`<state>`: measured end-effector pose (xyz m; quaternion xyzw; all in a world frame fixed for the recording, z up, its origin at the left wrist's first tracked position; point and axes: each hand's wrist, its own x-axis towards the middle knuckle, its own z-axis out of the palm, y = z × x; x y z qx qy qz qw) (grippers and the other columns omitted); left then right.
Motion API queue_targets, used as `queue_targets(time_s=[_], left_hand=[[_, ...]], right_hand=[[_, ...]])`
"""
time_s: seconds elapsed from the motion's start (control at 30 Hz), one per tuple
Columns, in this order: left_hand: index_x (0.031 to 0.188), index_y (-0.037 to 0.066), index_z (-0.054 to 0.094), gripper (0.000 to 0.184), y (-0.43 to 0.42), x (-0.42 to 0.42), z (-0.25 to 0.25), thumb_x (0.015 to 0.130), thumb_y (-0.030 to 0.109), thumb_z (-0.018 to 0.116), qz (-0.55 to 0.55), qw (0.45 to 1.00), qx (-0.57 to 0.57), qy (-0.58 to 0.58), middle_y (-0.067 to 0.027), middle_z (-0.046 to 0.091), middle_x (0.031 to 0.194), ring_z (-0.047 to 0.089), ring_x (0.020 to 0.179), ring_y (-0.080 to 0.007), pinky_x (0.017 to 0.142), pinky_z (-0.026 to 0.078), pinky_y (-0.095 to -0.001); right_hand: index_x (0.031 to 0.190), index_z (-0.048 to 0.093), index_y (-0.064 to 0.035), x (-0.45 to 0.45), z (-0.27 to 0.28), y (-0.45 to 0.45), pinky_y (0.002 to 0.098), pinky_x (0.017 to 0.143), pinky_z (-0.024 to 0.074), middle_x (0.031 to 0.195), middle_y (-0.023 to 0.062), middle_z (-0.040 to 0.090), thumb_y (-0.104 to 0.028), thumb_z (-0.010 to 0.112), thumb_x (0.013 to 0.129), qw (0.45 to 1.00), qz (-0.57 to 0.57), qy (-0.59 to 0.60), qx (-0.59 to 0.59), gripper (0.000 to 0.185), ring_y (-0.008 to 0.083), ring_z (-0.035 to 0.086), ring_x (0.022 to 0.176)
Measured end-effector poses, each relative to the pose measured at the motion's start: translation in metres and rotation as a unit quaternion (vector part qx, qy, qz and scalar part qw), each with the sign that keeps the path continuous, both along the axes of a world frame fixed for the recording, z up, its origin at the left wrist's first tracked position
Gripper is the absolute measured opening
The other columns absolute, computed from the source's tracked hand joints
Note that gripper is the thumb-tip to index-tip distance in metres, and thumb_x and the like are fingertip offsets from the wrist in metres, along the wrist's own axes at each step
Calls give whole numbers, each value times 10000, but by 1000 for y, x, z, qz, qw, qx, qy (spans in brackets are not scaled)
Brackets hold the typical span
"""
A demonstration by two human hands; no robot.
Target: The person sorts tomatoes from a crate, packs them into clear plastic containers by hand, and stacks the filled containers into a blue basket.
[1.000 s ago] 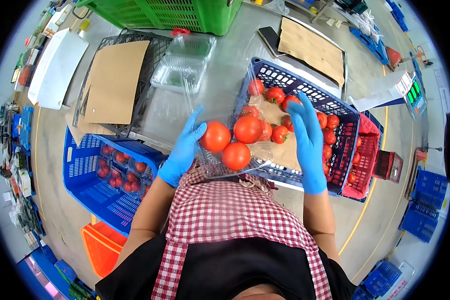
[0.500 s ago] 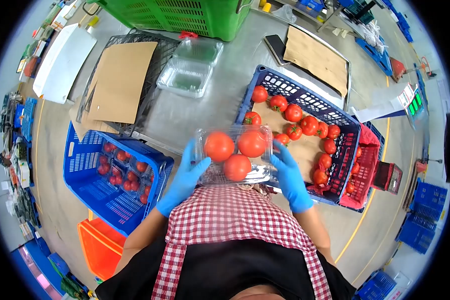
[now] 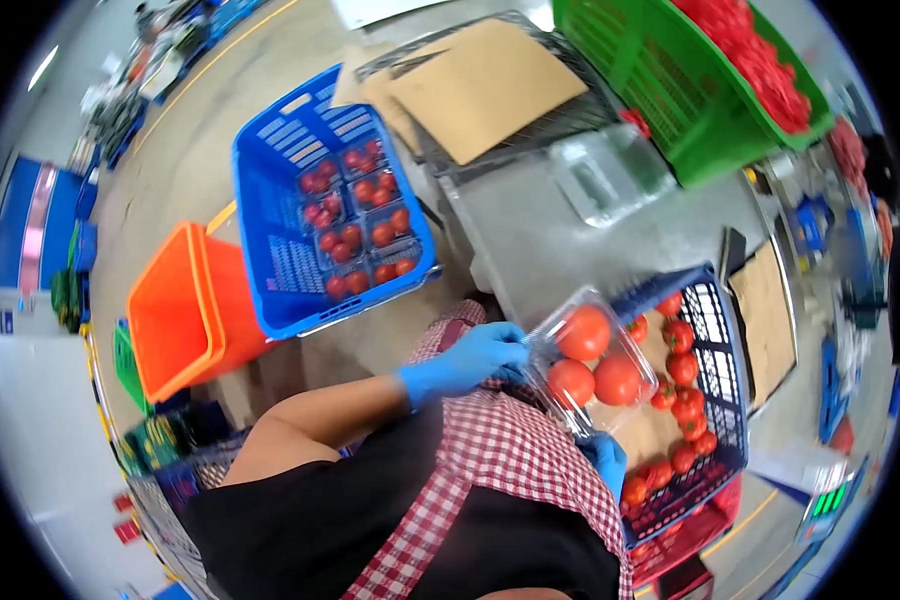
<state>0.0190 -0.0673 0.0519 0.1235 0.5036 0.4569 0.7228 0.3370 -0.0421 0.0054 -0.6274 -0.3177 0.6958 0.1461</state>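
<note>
Between my blue-gloved hands is a clear plastic clamshell pack (image 3: 547, 342) with three red tomatoes (image 3: 583, 333) inside, tilted in front of the checked apron. My left hand (image 3: 470, 362) grips its left edge, fingers closed against the plastic. At its lower right corner, my right hand (image 3: 604, 458) holds the pack; part of that hand is hidden behind the pack and apron. Just right of the pack, a dark blue crate (image 3: 722, 375) contains loose tomatoes (image 3: 682, 370) on brown cardboard. To the left, a blue crate (image 3: 282, 255) contains several filled tomato packs (image 3: 373, 190).
An open plastic clamshell (image 3: 600, 185) lies on the metal table (image 3: 515, 240), near cardboard sheets (image 3: 490, 85) on a black rack. A green crate (image 3: 635, 85) stands at the back. An orange bin (image 3: 210, 305) is beside the blue crate. A scale display (image 3: 828, 500) shows at right.
My view has swung left, bringing the blue crate and orange bin nearer the middle. The pack stays in both hands but is now tilted, with the right hand lower.
</note>
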Motion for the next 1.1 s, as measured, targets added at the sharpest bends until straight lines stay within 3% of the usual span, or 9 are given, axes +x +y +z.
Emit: queue_targets(time_s=[0.03,0.33,0.53,0.77,0.83,0.87,0.9,1.0,1.1], left_hand=[[941,-16,595,156,2,9,1,833,96,592,72,997,-1,-4,-68,602,830,621,767,-152,695,527,-285],[859,-17,605,116,11,-17,-9,830,95,600,121,993,-4,-4,-96,620,784,613,694,-173,645,521,-299],[887,-4,587,113,1,-98,-34,816,80,613,249,967,28,45,-94,627,780,610,682,-157,631,514,-286],[893,43,565,75,-56,-236,-39,820,31,550,392,920,-1,27,-61,595,900,579,828,-150,768,493,-285],[1043,29,566,216,-78,-275,-32,832,70,546,409,913,3,4,-120,574,1128,578,1002,-218,885,478,-332],[1107,15,556,278,-86,-293,-36,837,77,541,459,878,-1,-134,-139,554,1203,569,1061,-244,926,468,-344],[1156,3,532,324,-92,-308,-43,840,77,529,486,869,-33,-89,-142,547,1225,563,1084,-254,944,461,-346],[1162,-7,519,348,-121,-365,-119,818,31,485,549,833,-64,-34,-129,584,1134,590,1024,-252,890,507,-343],[925,-19,571,140,-133,-437,-219,821,24,488,540,825,-84,143,-120,591,966,596,903,-238,824,545,-351]], right_hand=[[949,630,29,-14,19,6,277,661,486,811,87,650,-91,534,842,999,14,-1,35,188,141,596,706],[861,599,36,-76,70,20,302,655,509,750,115,637,-103,470,880,989,-21,-29,140,190,184,616,649],[821,568,23,-213,78,54,280,601,477,707,82,606,-65,455,846,980,-20,-32,196,145,167,583,619],[831,512,11,-385,74,92,252,623,460,751,46,579,-63,489,900,902,333,30,273,104,110,560,668],[1042,548,-1,-432,90,93,282,683,469,879,99,597,-150,568,897,854,432,62,283,209,163,580,762],[1147,552,-15,-449,89,91,305,700,476,942,140,602,-188,597,885,843,453,95,273,317,206,595,791],[1211,520,-30,-458,84,90,309,744,479,1001,151,594,-217,601,888,816,487,99,295,381,209,601,848],[1259,512,-40,-466,71,89,310,838,474,1107,146,592,-222,604,891,829,515,90,201,420,198,594,953],[1243,535,-34,-436,49,81,280,833,466,1086,103,618,-179,596,899,868,482,46,112,378,160,583,951]])
